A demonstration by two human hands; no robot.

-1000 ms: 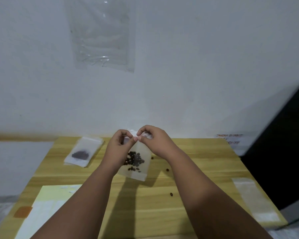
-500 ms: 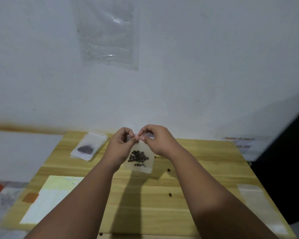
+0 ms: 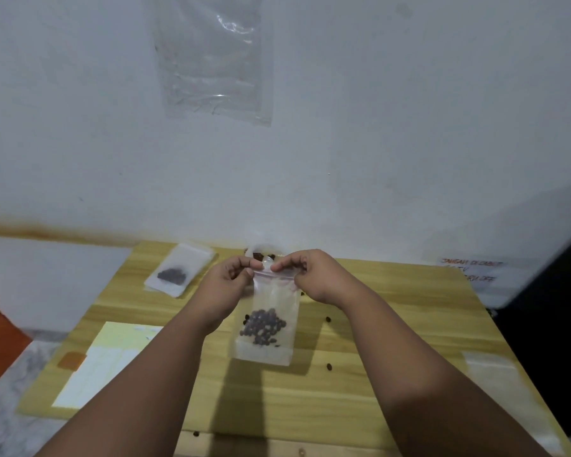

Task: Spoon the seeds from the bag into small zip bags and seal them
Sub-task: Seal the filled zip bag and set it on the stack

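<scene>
Above the middle of the wooden bench (image 3: 360, 400), a small zip bag (image 3: 271, 301) is held upright by its top strip, which is pinched at one end by the left hand (image 3: 226, 285) and at the other by the right hand (image 3: 314, 275), with dark seeds (image 3: 263, 326) gathered in its lower half. A few loose seeds (image 3: 329, 367) are scattered on the bench just beside the bag, and a second, filled bag (image 3: 178, 274) is laid flat near the far left corner. Pale sheets (image 3: 109, 361) are seen at the near left, a clear strip (image 3: 501, 387) at the right edge, and a plastic sleeve (image 3: 215, 57) fixed to the wall behind.
</scene>
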